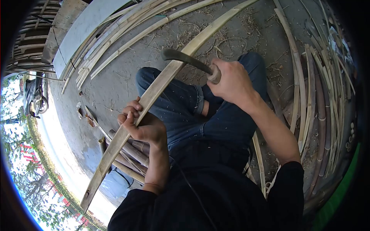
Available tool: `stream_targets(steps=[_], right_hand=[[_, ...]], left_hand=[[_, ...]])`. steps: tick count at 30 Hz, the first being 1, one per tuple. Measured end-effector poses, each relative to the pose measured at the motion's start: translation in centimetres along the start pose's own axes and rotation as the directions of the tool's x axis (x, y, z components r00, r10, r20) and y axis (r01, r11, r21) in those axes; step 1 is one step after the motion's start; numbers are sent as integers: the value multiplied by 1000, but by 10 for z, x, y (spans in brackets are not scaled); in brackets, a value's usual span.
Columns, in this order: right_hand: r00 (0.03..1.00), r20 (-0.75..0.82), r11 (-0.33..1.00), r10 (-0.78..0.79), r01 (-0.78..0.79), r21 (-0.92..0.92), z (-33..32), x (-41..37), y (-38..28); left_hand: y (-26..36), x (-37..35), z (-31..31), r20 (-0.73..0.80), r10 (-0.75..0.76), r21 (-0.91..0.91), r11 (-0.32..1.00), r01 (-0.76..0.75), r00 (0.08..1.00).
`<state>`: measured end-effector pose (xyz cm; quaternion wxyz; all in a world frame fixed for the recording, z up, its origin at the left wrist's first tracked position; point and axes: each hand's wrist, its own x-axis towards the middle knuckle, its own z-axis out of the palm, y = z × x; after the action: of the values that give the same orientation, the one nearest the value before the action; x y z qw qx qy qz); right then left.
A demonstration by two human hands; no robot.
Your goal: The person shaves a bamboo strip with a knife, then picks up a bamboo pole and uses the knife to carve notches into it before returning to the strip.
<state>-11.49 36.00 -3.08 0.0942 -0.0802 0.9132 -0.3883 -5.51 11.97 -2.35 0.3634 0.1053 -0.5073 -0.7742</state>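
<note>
- The step in hand appears to be shaving or trimming the long bamboo strip (pixel 158 85), which slants from the lower left to the top edge of the frame.
- The left hand (pixel 145 129), left of centre, is curled around the strip, thumb and fingers closed on it.
- The right hand (pixel 231 82), right of centre, is wrapped firmly round the handle (pixel 214 74) of a curved blade (pixel 187 59) that crosses over the strip.
- The next stroke would seem to call for a steady left hold, fingers clear of the edge, and a controlled blade angle.
- Whether the cutting edge touches the strip is hard to tell; its underside is hidden.
- The strip's upper end runs out of frame, and most right-hand fingers are out of sight.
</note>
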Motion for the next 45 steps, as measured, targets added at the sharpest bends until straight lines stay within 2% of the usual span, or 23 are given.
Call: stream_targets(steps=[2,5,8,10,12,14,17,18,20,22,24,25,26,28,29,31,33,35,36,38,40,42,45], right_hand=[[969,-188,980,158,-177,-87,-16,29,45],[936,-283,958,208,-253,-134,-24,42,44],[996,-89,1000,14,-12,22,13,6,-9],[984,-163,997,-76,75,-13,25,6,-3],[935,-298,981,192,-192,28,7,43,53],[833,-422,904,357,-422,-68,-24,83,142],[773,-422,815,474,-566,-123,-61,95,154],[833,-370,874,410,-475,-101,-58,92,152],[921,-285,941,265,-311,-132,-38,61,73],[966,-247,997,-75,63,-53,1,34,42],[945,-323,993,-47,10,-117,15,53,73],[913,-381,983,146,-176,-45,11,74,101],[843,-426,937,330,-349,35,0,96,134],[774,-394,853,496,-520,52,-19,123,201],[768,-412,857,490,-512,64,-29,122,179],[867,-389,936,312,-350,-28,-29,95,123],[969,-226,995,99,-102,2,-10,58,52],[977,-151,986,-153,141,-88,24,31,20],[976,-156,987,-150,138,-83,28,39,30],[951,-310,998,15,-34,-55,30,73,72],[835,-352,903,424,-422,86,1,123,151],[749,-442,848,494,-528,53,-16,152,235],[813,-446,878,376,-465,-108,-40,134,189]], left_hand=[[-4,3,-4,5,-13,1,1000,13,1000],[-5,3,-5,-17,-21,-1,1000,21,1000],[-5,8,-7,-7,-29,-11,1000,29,1000],[-5,11,-10,15,-27,-34,999,28,1000],[-4,14,-13,-19,-88,-26,996,88,996],[-3,11,-14,-48,-109,-43,993,107,993],[-6,7,-13,-40,-58,-16,998,57,998],[-7,10,-11,-34,-57,-28,998,56,998],[0,11,-4,-20,-33,-8,999,33,999],[3,20,-2,-35,-39,13,999,40,999],[8,30,-4,-66,-128,-3,992,128,990],[10,33,0,-142,-229,-8,973,230,963],[9,35,-3,-131,-221,-15,975,221,966],[-6,34,-21,-146,-255,-40,967,251,956],[-7,35,-23,-178,-271,-67,963,263,946],[-7,41,-19,-186,-279,-64,960,272,942],[-4,37,-16,-216,-298,-59,955,292,930],[0,37,-15,-218,-299,-56,954,294,929],[1,40,-14,-205,-298,-60,955,292,932],[2,44,-18,-200,-277,-49,961,273,940],[-13,51,-36,-265,-336,-37,940,339,904],[-17,43,-41,-223,-380,-113,925,363,898],[-15,40,-37,-356,-446,-125,893,431,821]])
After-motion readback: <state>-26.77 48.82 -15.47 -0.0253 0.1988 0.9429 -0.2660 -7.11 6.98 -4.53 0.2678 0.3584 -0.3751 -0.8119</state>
